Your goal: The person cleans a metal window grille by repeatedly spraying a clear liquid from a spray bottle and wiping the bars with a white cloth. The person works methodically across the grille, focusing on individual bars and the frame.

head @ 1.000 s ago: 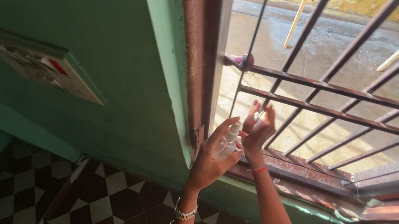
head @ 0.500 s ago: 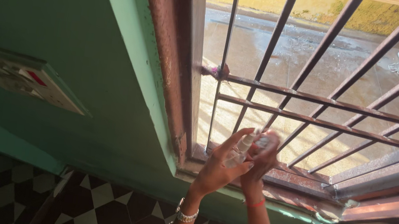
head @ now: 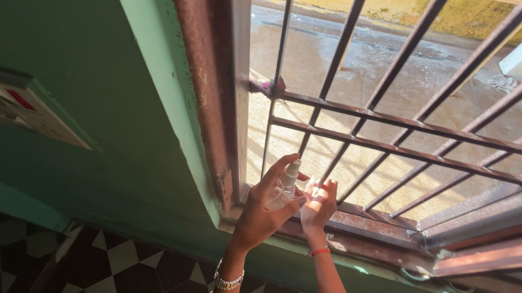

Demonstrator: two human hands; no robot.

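At the window sill, your left hand (head: 262, 210) is wrapped around a small clear spray bottle (head: 285, 187), thumb on the right of the body and forefinger running up the left side to the nozzle, which points right. The bottle sits upright, held in the air just near of the rusty lower rail of the window frame (head: 390, 234).

Your right hand (head: 318, 204) is open, fingers spread, nothing held. Its palm faces the nozzle, just beside it; I can't tell if it touches the bottle.

Further out:
- Rusty window grille (head: 402, 148) just far of both hands, with bars upright and two horizontal rails.
- Sunlit wet ground beyond it.
- Green wall (head: 86, 43) to the left, carrying a switch plate (head: 18, 104).
- Checkered floor tiles (head: 136, 274) below.
- Bangles (head: 226, 283) on your left wrist, red thread (head: 320, 251) on your right.

Risks, as I judge them:
- Your hold on the bottle is fingertip-heavy. If it's wet, the bottle can slip and drop to the tiles or out through the grille gaps.
- Knuckles are close to the rusty rail, so a jerk forward means a scrape on flaking metal.
- Spray drifting left reaches the switch plate, and liquid there is bad.
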